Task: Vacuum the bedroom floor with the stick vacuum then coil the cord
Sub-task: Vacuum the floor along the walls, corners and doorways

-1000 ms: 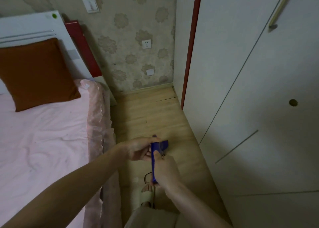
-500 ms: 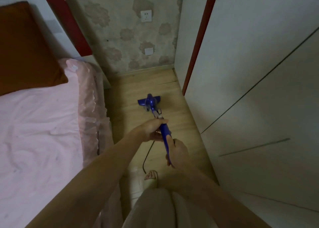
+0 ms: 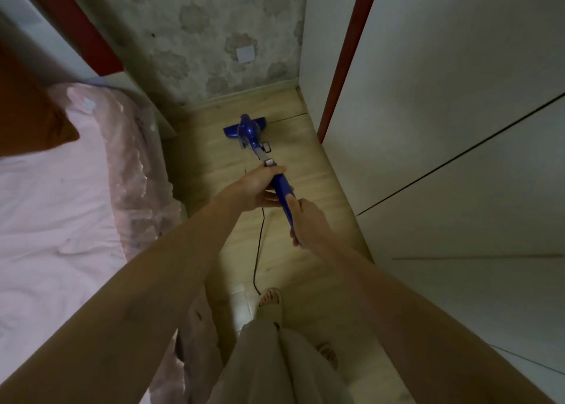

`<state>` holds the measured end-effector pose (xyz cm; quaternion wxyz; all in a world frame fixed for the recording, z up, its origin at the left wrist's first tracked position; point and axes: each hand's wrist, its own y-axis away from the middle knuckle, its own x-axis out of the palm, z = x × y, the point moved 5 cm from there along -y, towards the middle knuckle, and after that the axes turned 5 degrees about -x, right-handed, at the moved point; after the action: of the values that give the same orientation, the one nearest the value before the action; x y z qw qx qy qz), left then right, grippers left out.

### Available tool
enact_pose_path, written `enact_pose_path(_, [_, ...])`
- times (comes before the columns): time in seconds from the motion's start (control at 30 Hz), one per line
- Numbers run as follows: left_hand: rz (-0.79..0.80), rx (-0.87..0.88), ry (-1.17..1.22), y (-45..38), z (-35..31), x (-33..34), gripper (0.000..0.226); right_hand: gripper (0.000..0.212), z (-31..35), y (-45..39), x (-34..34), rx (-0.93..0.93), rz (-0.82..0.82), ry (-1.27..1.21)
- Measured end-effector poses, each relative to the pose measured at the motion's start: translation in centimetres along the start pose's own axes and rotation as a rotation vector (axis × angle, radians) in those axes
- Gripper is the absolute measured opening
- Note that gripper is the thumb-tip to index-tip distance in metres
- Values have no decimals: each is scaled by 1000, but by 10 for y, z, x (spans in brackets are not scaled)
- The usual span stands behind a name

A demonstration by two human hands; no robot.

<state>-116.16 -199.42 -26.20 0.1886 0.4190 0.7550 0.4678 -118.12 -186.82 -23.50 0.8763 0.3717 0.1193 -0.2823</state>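
Head view, left to right: one pink bed with one orange pillow, one blue stick vacuum on the wooden floor, one black cord, one white wardrobe. Two hands grip the vacuum's handle: the left hand wraps higher up, the right hand at its end. Its head lies beyond both, near the wall.

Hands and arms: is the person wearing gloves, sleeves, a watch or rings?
No. The left hand and right hand are bare, without gloves. Both forearms are uncovered as far as the picture shows, with no sleeves, watch or bracelet. No rings are visible.
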Motion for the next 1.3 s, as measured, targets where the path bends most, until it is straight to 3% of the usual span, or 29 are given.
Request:
enact_pose_path(0.4, [77,19,92,33,19,66,30,45,-20,54,-63,-2,65,207])
enact_pose_path(0.7, [146,-8,45,107,73,128,25,56,-44,162,-99,53,49,111])
enact_pose_path(1.0, [255,-30,-205,179,123,147,26,37,-55,274,-81,104,39,-285])
enact_pose_path(1.13, [256,-110,-409,196,135,131,45,34,-62,297,-42,167,-33,-521])
enact_pose_path(1.3, [210,-144,-433,200,146,108,41,36,-63,298,-7,177,-55,-548])
